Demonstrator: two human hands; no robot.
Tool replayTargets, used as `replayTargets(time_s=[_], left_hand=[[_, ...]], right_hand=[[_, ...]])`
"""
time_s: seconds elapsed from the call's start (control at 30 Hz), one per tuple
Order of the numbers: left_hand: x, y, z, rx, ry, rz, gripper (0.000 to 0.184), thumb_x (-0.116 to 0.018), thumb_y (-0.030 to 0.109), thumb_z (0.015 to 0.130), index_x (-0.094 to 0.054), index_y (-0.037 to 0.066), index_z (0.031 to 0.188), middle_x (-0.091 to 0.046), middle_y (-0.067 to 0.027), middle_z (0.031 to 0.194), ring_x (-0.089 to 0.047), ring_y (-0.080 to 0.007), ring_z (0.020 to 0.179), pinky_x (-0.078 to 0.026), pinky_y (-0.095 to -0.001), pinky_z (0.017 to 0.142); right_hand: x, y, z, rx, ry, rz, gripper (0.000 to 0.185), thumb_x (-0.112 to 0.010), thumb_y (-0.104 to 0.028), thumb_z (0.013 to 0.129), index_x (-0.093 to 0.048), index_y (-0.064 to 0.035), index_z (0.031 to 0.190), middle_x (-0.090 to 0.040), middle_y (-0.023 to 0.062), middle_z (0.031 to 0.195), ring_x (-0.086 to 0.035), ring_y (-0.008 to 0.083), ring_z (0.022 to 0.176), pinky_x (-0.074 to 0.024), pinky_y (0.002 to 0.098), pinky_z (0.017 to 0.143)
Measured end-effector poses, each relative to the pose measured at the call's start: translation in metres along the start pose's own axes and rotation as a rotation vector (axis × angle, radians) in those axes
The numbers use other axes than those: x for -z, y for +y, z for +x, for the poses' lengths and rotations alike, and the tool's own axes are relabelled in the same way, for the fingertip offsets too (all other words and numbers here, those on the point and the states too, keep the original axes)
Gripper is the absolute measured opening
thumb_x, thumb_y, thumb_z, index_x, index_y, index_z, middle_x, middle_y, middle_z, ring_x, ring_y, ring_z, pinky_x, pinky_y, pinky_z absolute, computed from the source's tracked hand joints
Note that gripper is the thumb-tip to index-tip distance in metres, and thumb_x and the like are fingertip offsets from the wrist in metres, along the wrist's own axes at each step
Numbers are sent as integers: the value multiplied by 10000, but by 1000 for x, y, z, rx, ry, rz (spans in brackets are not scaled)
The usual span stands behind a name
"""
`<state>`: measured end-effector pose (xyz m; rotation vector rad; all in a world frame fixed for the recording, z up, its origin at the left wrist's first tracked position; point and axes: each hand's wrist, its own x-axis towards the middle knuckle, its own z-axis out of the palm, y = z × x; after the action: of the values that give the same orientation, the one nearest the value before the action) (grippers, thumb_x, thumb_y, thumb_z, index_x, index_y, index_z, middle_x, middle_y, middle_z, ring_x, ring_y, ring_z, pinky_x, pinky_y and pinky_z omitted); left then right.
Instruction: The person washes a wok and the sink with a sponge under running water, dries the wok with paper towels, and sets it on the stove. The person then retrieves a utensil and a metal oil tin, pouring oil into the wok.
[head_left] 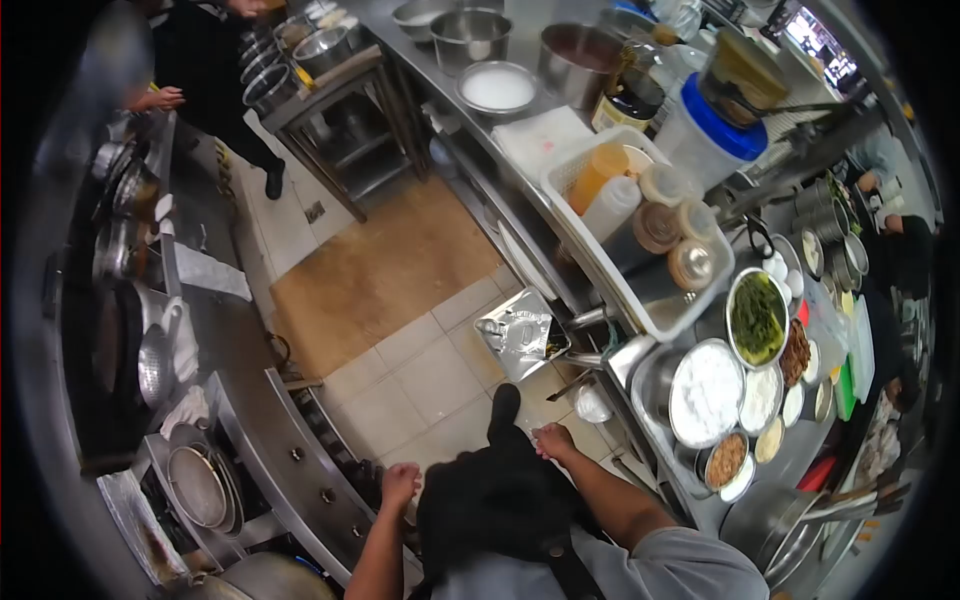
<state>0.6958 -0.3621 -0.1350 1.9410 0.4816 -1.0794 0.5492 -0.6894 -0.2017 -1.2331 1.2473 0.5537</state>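
Note:
My left hand (401,487) hangs beside my black apron (470,510), near the front of the steel stove (290,450). Its fingers are curled in, with nothing seen in them. On the other side of the apron, my right hand (553,442) is also loosely closed and shows no object. It is nearest to a foil-lined container (520,332) on the floor, which it does not touch. My dark shoe (506,405) points forward on the tiles.
A brown mat (385,270) lies ahead. At right, a counter holds a white basket (655,325) of bottles, a bowl of greens (757,318) and a bowl of white powder (707,392). Strainers (200,485) sit at left. A person in black (205,70) stands at the upper left.

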Motion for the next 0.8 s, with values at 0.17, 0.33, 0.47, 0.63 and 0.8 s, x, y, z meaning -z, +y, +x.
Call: replayTargets(time_s=[0.17, 0.33, 0.47, 0.63, 0.8], left_hand=[[-88, 56, 78, -224, -76, 121, 225, -603, 207, 843, -627, 1, 930, -639, -82, 763, -600, -147, 648, -486, -281, 608], [-153, 126, 105, -515, -168, 359, 188, -628, 170, 817, -642, 61, 970, -654, -105, 847, -622, -243, 730, -502, -338, 694], [-204, 151, 174, -950, -379, 822, 169, -606, 153, 777, -657, 78, 919, -646, -109, 881, -603, -309, 870, -478, -448, 731], [-304, 167, 281, -1343, -421, 1382, 198, -503, 168, 816, -646, 105, 938, -623, -66, 997, -543, -246, 1039, -387, -448, 905], [-366, 167, 336, -1415, -461, 1721, 191, -521, 200, 830, -687, 147, 909, -617, -8, 1009, -539, -202, 1047, -366, -391, 924]], right_hand=[[6, -3, 71, -130, 49, 91, 191, -664, -209, 788, -590, -33, 795, -581, 46, 654, -563, 132, 512, -482, 280, 435], [-23, -43, 132, 122, 153, 140, 207, -646, -246, 820, -603, -52, 879, -575, 29, 653, -522, 107, 506, -432, 251, 437], [-24, 47, 122, 395, 230, -202, 318, -498, -288, 920, -564, -52, 717, -542, 21, 604, -530, 132, 584, -432, 305, 575], [40, 204, 62, 300, 193, -819, 149, -549, -256, 775, -598, -116, 765, -576, 124, 710, -582, 305, 717, -458, 453, 590], [51, 289, -5, -187, 398, -13, 206, -583, -217, 825, -621, -16, 809, -610, 65, 626, -608, 160, 531, -486, 281, 448]])
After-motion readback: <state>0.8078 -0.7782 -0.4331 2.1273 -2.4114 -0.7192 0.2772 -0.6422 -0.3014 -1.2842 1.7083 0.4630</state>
